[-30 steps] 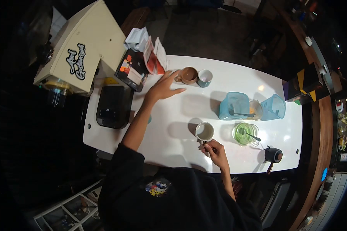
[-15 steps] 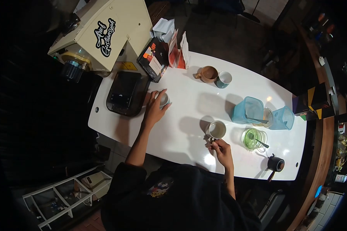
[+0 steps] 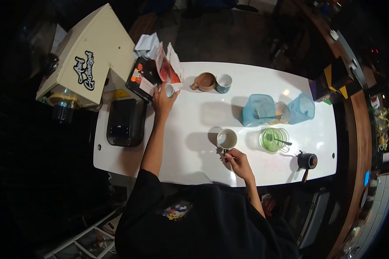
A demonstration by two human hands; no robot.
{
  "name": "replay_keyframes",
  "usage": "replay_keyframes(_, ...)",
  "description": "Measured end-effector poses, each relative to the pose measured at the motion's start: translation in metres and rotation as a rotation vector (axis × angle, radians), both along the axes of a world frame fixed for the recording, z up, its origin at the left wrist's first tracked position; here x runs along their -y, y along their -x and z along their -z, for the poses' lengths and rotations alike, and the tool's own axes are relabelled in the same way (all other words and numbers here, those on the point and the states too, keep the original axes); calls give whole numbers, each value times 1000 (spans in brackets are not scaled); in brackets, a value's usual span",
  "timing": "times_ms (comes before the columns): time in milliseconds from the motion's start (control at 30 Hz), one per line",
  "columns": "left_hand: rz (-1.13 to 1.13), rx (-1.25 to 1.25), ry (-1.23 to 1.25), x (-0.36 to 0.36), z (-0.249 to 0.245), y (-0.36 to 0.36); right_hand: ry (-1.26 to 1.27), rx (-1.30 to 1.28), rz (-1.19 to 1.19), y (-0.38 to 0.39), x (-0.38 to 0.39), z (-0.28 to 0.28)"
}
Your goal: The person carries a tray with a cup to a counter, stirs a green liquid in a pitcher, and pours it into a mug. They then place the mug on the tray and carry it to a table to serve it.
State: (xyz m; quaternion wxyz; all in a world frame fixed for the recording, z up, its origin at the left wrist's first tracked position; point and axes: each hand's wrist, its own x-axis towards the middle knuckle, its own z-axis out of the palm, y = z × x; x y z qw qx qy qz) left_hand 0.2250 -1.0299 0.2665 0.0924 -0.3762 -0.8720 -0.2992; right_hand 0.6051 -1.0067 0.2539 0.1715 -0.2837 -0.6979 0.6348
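My left hand (image 3: 163, 102) is closed around a small light cup (image 3: 170, 90), near the far left part of the white table, just in front of the coffee bags. My right hand (image 3: 240, 165) pinches the handle of a pale mug (image 3: 227, 139) near the table's front edge; the mug's opening faces up. To the right of that mug stands a green glass jar (image 3: 272, 140) with a spoon in it. Beyond both hands, a brown cup (image 3: 205, 81) and a teal cup with a white inside (image 3: 224, 83) sit side by side.
At left are a cream machine (image 3: 93, 52) and a black scale (image 3: 126, 123). Red and white bags (image 3: 170, 64) stand by a dark box. Blue containers (image 3: 258, 110) flank a glass jar; a small black pot with a wooden handle (image 3: 306, 160) is at right.
My left hand has moved with the small cup away from me, toward the bags. My right hand stays on the mug's handle. The whole view has shifted and turned.
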Motion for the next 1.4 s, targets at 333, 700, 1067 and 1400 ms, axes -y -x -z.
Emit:
replay_keyframes(333, 629, 678, -151, 49, -33, -111, -21, -36, 130, -12, 5, -9)
replay_keyframes(700, 710, 650, -218, 31, -13, -229, -101, -49, 723, -85, -20, -8)
replay_keyframes(1067, 757, 641, -222, 4, -9, -257, -599, 146, 1137, -108, -63, -8)
replay_keyframes(1400, 795, 609, -200, -12, -8, -284, -363, 158, 1068, -98, -98, 2)
